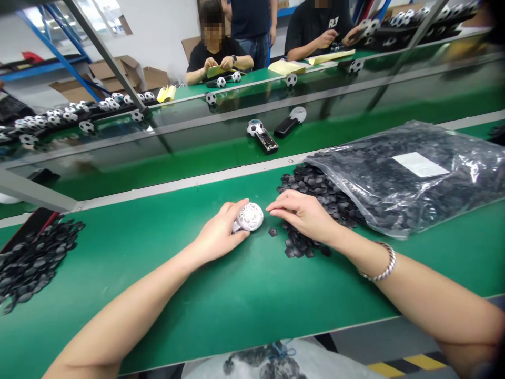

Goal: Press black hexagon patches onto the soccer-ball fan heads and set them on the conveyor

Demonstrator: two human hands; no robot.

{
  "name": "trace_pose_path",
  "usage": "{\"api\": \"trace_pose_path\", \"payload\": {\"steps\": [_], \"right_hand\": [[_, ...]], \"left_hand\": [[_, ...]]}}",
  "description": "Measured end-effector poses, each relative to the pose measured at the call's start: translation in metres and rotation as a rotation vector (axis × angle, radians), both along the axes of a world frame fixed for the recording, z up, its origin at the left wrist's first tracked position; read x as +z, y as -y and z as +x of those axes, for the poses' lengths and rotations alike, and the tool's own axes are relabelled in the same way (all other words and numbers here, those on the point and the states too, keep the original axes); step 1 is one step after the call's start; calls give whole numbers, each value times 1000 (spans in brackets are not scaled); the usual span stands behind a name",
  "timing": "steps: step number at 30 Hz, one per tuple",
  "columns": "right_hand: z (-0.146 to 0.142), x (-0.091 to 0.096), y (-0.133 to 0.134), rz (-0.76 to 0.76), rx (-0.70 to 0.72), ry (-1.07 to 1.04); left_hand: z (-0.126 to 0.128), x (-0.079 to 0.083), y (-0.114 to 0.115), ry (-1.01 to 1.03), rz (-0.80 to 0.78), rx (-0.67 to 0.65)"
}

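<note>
The left hand is curled around a white, round, openwork plastic ball, just above or on the middle of the smooth green counter. The right hand is just beside it, thumb and forefinger drawn narrow; whether anything sits between the tips, I cannot tell. A slack left grip could let the ball twist or roll, since its shell looks curved and slick. A single black, flat, five-sided piece lies near both hands and could be knocked away by a stray knuckle. The right hand overlaps a loose heap of similar black pieces, so a low sweep might scatter them; a tug on the clear plastic bag could spill more. Open room runs toward the counter's near edge and leftward to another black heap; the grey metal rail bounds the far side.
</note>
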State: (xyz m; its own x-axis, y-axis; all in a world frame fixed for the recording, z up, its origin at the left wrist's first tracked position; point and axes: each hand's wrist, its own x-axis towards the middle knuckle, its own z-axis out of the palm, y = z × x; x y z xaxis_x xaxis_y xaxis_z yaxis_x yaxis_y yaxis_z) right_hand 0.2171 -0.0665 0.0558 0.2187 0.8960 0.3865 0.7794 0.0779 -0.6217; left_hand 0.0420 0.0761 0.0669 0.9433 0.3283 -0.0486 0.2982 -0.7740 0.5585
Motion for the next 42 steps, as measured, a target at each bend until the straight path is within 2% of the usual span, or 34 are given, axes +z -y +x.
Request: {"api": "trace_pose_path", "payload": {"steps": [3,10,16,23,28,31,35,39,42], "right_hand": [[-9,2,2,-17,28,-74],[-24,-3,1,5,135,-101],[-28,-10,-8,38,77,-181],[-31,-15,-10,-39,57,-413],[-25,-12,-12,-77,10,-392],[-12,-8,-9,-166,-7,-294],[-2,-4,-2,-337,49,16],[-14,-3,2,-405,148,301],[-31,0,4,-434,130,521]], "left_hand": [[1,-1,4,1,-3,8],[3,-2,6,28,-3,20],[7,-5,5,52,-13,48],[9,-4,5,105,-24,33],[9,-3,7,98,5,28],[8,-2,4,43,9,51],[5,0,-2,5,98,51],[5,-1,-6,65,273,-28],[6,-2,-8,79,316,-52]]}}
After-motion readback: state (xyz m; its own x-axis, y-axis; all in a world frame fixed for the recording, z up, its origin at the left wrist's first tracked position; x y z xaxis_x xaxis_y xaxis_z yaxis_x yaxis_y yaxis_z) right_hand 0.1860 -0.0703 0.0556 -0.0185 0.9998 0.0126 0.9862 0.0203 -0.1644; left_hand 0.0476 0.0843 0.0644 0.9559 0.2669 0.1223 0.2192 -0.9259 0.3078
